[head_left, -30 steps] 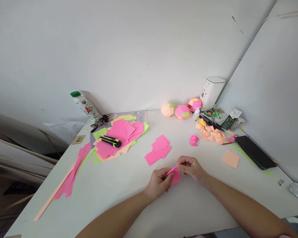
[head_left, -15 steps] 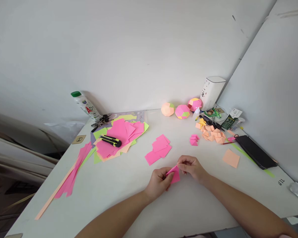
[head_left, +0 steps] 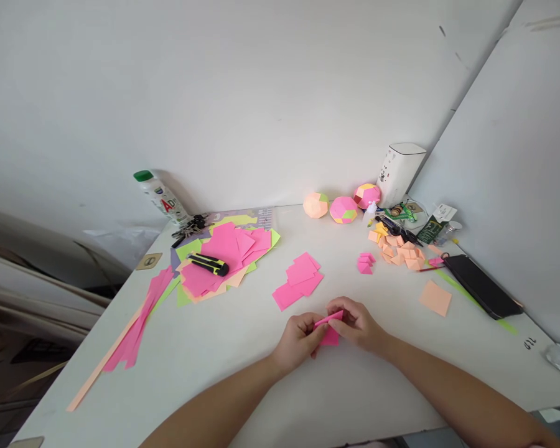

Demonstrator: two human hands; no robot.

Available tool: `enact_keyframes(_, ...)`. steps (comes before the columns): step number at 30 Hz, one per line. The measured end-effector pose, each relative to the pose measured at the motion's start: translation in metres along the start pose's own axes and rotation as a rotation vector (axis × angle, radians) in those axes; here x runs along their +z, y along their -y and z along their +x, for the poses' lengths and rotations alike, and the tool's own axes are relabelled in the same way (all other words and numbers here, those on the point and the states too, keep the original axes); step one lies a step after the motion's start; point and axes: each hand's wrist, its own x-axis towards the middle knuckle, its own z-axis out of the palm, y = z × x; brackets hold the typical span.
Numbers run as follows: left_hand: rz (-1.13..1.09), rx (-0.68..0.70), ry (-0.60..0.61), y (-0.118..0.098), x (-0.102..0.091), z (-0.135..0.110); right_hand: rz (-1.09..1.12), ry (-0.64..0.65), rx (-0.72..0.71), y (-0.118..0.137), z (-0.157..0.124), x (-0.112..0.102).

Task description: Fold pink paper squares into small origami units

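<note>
A pink paper square (head_left: 330, 337), partly folded along its upper edge, is held between my two hands above the white table. My left hand (head_left: 297, 339) pinches its left side, thumb on top. On the right side, my right hand (head_left: 357, 322) grips the folded edge, its thumb pressing on the flap. Fingers hide part of the paper. Just beyond my hands lie several loose pink paper squares (head_left: 301, 277). A small stack of folded pink pieces (head_left: 366, 263) sits farther right, near a heap of folded peach pieces (head_left: 401, 252).
At left, a box cutter (head_left: 208, 264) rests on a pile of coloured paper, near paper strips (head_left: 137, 323), keys (head_left: 191, 229) and a white bottle (head_left: 163, 198). Paper balls (head_left: 343, 210) stand by the wall. A peach square (head_left: 435, 298) and black case (head_left: 480, 286) lie right.
My right hand has moved slightly left, closer to my left hand, and its thumb now presses on the paper's upper edge. The folded flap shows more clearly.
</note>
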Motion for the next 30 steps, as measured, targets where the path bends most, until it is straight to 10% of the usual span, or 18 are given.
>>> enact_keyframes(30, -0.092, 0.056, -0.085, -0.01, 0.004, 0.0, 0.069, 0.029, 0.149, 0.002, 0.003, -0.003)
